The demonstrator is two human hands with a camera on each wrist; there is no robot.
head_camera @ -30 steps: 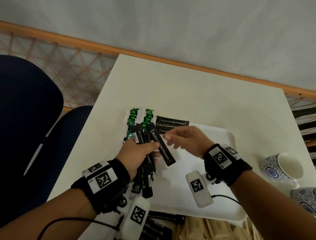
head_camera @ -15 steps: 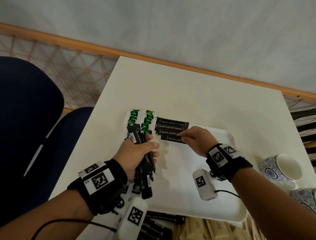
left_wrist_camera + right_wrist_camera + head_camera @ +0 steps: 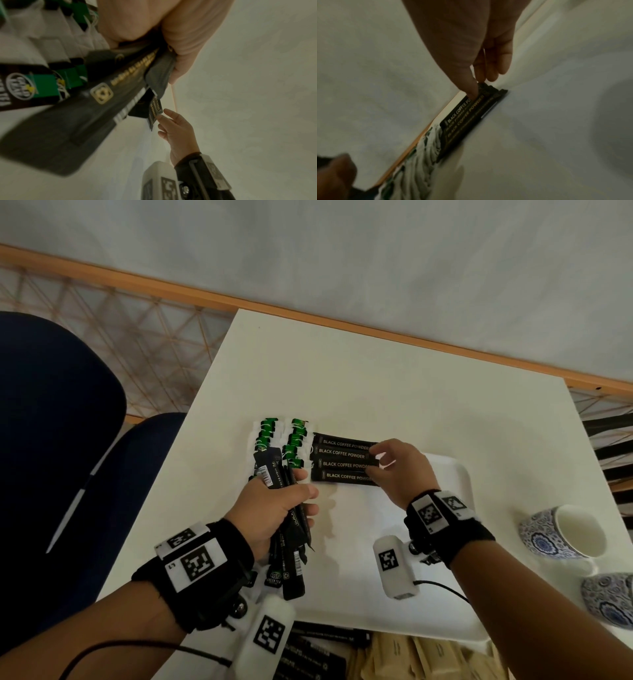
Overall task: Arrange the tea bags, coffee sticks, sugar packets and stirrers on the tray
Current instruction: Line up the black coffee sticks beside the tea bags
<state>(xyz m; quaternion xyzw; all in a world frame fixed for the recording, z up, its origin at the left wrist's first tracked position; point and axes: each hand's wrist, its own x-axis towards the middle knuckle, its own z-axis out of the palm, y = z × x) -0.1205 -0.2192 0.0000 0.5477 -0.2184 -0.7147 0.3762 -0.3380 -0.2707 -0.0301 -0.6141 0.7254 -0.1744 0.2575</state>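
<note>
Several black coffee sticks (image 3: 342,458) lie side by side at the far left of the white tray (image 3: 455,546), next to two columns of green-tagged tea bags (image 3: 265,434). My right hand (image 3: 375,460) touches the right ends of these sticks, thumb on the nearest one and fingers spread across the others. The right wrist view shows the thumb (image 3: 471,86) pressing on a stick end in the row (image 3: 467,115). My left hand (image 3: 301,501) grips a bundle of coffee sticks (image 3: 291,553) upright over the tray's left edge; the bundle (image 3: 102,101) fills the left wrist view.
Two blue-patterned cups (image 3: 561,535) stand on the table to the right of the tray. Brown sugar packets (image 3: 411,655) and more black sticks (image 3: 325,642) lie below the tray's near edge. A dark blue chair (image 3: 61,440) stands at the left.
My right hand took one stick from the left hand's bundle, carried it up and laid it as the nearest in the row. It now rests at the stick ends. The left hand barely moved.
</note>
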